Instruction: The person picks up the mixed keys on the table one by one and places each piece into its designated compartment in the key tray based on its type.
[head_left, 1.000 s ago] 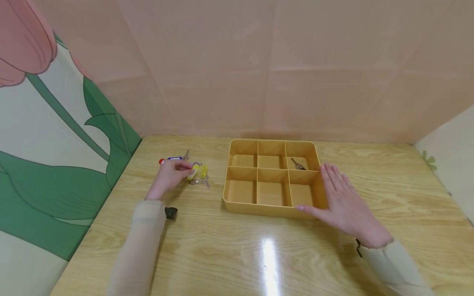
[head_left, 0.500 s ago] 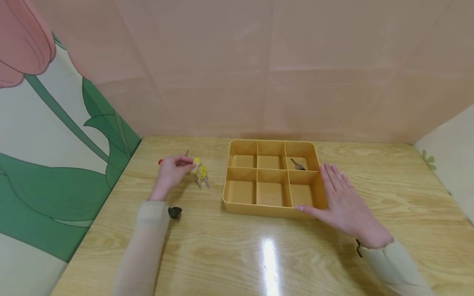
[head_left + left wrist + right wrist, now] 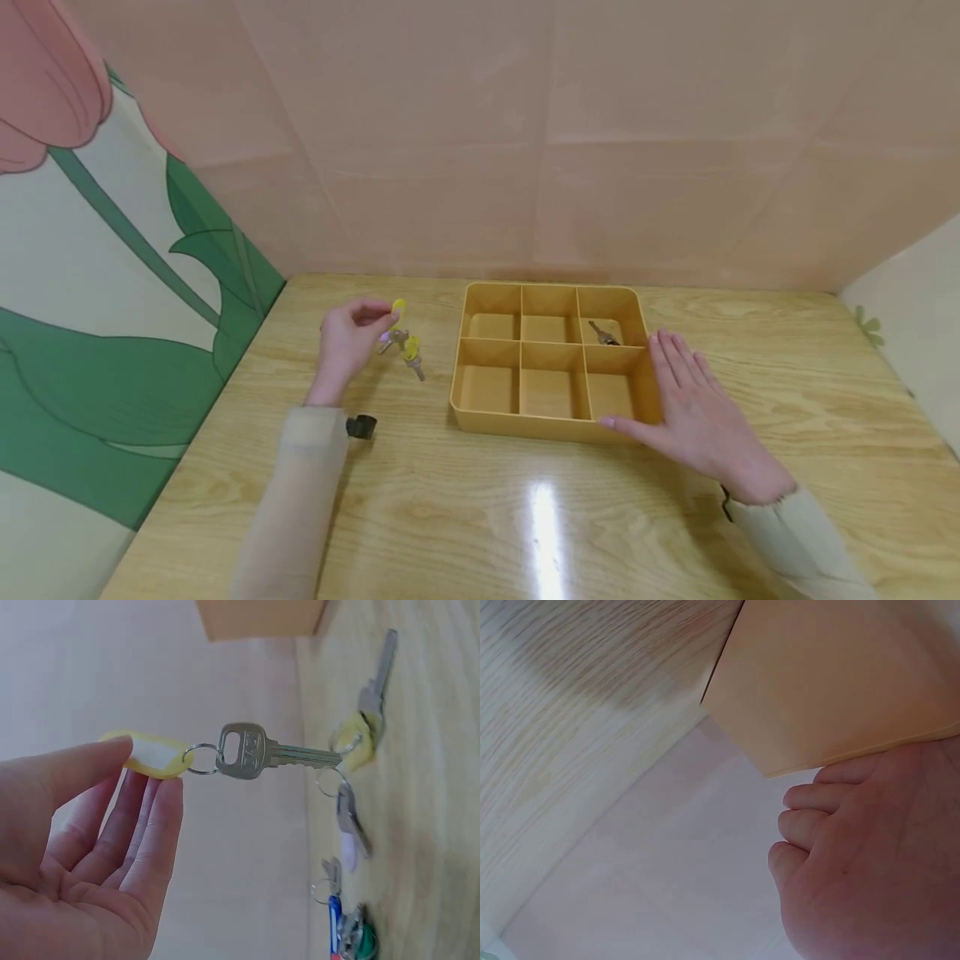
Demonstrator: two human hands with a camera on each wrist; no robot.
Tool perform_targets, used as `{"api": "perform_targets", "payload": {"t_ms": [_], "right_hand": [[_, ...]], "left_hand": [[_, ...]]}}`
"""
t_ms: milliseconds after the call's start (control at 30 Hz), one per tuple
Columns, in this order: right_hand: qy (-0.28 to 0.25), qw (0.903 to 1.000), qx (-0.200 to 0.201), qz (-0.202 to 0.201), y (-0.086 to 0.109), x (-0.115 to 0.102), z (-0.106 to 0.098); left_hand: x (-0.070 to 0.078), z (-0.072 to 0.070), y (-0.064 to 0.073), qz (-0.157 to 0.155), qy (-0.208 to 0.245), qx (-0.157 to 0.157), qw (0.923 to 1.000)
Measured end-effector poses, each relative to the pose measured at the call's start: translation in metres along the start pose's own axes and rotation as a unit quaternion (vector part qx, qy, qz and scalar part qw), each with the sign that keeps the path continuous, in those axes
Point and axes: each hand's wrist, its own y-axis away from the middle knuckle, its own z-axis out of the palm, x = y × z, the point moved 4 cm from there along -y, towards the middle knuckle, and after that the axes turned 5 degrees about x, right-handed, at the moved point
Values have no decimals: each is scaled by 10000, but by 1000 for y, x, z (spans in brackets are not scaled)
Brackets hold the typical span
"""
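My left hand pinches a yellow key tag between thumb and fingers. From its ring hangs a silver key, raised above the table in the left wrist view. Below lie a second yellow-tagged key and a key with a pale purple tag. My right hand rests along the right side of a yellow six-compartment box, fingers straight and thumb on the front rim. In the box's back right compartment lies another key.
Keys with a blue tag and a green tag lie further along the table, hidden behind my left hand in the head view. A pink wall borders the wooden table at the back.
My left hand has lifted the yellow tag and its key up from among the other keys, moving slightly away from me. My right hand and the box have stayed put.
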Motion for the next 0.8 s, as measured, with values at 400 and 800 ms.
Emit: {"api": "perform_targets", "payload": {"t_ms": [400, 800], "right_hand": [[14, 10000, -17, 39, 1, 0, 0], [-38, 10000, 67, -58, 0, 0, 1]], "left_hand": [[27, 2, 3, 252, 306, 73, 9992], [47, 6, 6, 413, 649, 134, 9969]]}}
